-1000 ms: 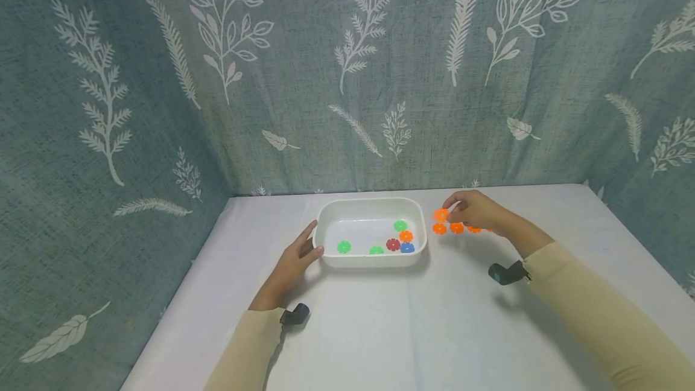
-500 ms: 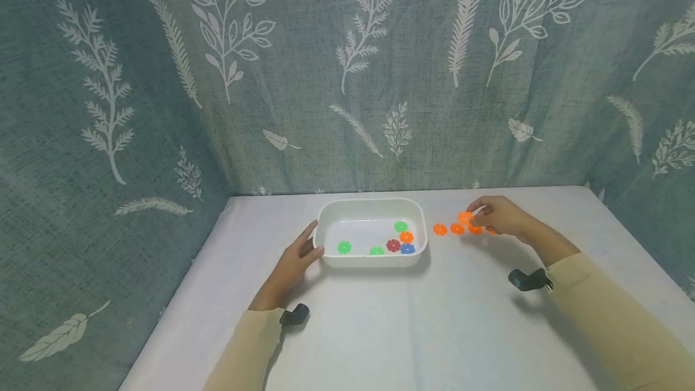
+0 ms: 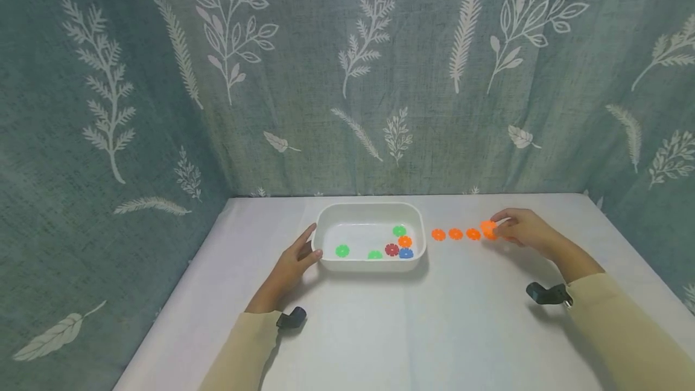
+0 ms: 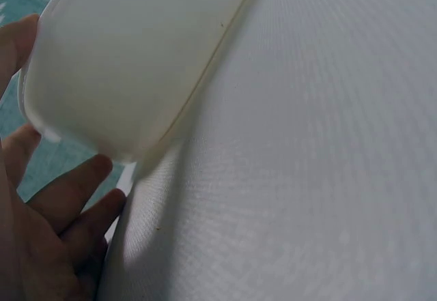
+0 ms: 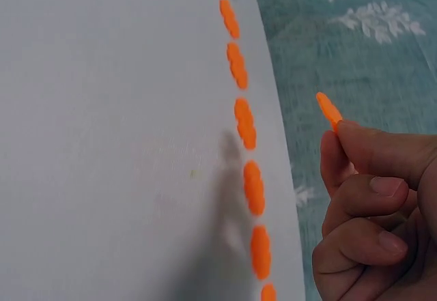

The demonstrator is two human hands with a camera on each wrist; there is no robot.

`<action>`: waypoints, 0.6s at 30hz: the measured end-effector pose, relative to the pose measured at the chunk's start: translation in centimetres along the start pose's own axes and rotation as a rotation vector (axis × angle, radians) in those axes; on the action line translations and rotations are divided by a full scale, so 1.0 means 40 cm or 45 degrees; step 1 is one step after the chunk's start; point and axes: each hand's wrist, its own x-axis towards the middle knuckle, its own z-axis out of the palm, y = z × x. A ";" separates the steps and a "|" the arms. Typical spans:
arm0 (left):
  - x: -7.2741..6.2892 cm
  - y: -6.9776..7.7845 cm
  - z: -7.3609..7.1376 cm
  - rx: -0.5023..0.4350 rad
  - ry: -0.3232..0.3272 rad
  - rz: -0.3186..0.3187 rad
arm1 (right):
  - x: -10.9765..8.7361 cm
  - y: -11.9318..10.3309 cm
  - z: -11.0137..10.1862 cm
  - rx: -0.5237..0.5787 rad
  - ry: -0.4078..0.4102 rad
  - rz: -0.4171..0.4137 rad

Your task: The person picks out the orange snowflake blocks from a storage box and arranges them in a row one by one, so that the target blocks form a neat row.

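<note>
My left hand rests at the left end of a white plastic tub. Its thumb and fingers are spread along the outside, touching the rim; the tub's outer wall fills the upper part of the left wrist view. My right hand pinches an orange flower-shaped disc between thumb and index finger, the other fingers curled in. Below it, a row of matching orange discs lies flat right of the tub. More of this row shows in the right wrist view; in the head view the hand hides its right end.
Inside the tub lie green discs, a red disc, a blue disc and a loose orange disc. A white cloth covers the table, and a patterned green curtain stands behind it.
My right hand has moved right along the row, carrying the pinched orange disc from near the tub toward the far end. The left hand and the tub have stayed in place.
</note>
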 end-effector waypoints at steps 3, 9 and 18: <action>0.000 0.000 0.003 0.019 0.009 -0.015 | -0.013 0.019 -0.012 0.009 0.012 -0.008; 0.002 -0.001 0.004 0.048 0.018 -0.015 | -0.028 0.060 -0.034 0.032 0.060 0.034; 0.001 -0.002 0.005 0.044 0.022 -0.028 | -0.042 0.118 -0.054 0.003 0.133 0.108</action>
